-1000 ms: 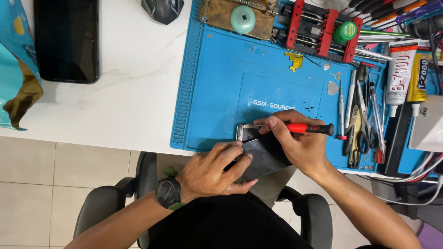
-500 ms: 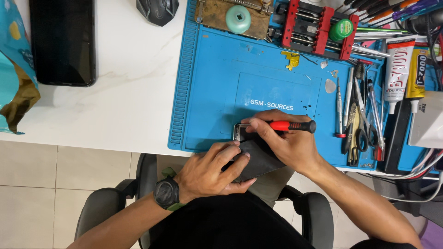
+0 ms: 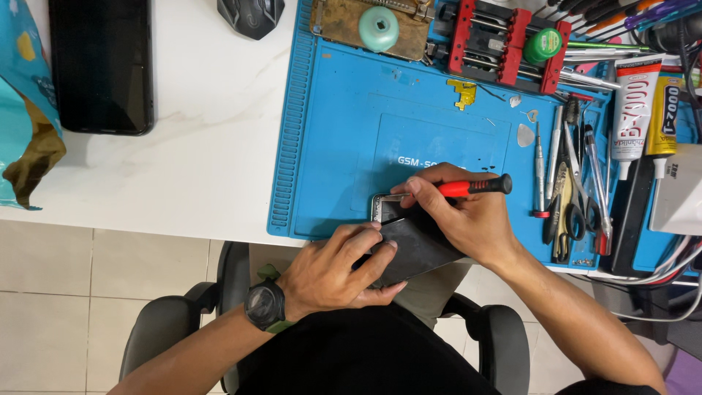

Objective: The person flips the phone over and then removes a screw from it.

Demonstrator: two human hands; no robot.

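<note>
Between both hands, at near edge of the blue silicone repair mat (image 3: 344, 132), sits a dark rectangular smartphone (image 3: 409, 245), tilted, top end resting on mat, lower end hanging off toward lap. Left hand (image 3: 333, 271) w/ black wristwatch (image 3: 265, 306) is closed around phone's lower half, fingers curled over the back, thumb under. Right hand (image 3: 468, 216) is closed in a pinch on a red-and-black handled precision screwdriver (image 3: 468, 187), shaft pointing left, tip at phone's upper edge where a metal frame corner shows; exact contact pt too small to tell.

To do this step well, imo: keep driver tip seated square, light downward pressure, turn w/ fingertips not wrist, left hand holding phone steady so it doesn't slide off mat edge. Slip risk = scratched frame or stripped head.

Surface: white marble-look tabletop (image 3: 205, 146) under mat. Right of right hand, a row of tweezers, small drivers and scissors (image 3: 567, 190), plus white glue tube (image 3: 635, 102) and yellow glue tube (image 3: 664, 110). Beyond hands, a red-jawed holding fixture (image 3: 504, 40), round mint-green part (image 3: 379, 28), small yellow bit (image 3: 463, 91). Far left of left hand, a second black phone, screen up (image 3: 102, 62), dark computer mouse (image 3: 251, 16), teal bag (image 3: 22, 124). Below: black office chair armrests (image 3: 157, 336), beige floor tiles (image 3: 66, 292).
</note>
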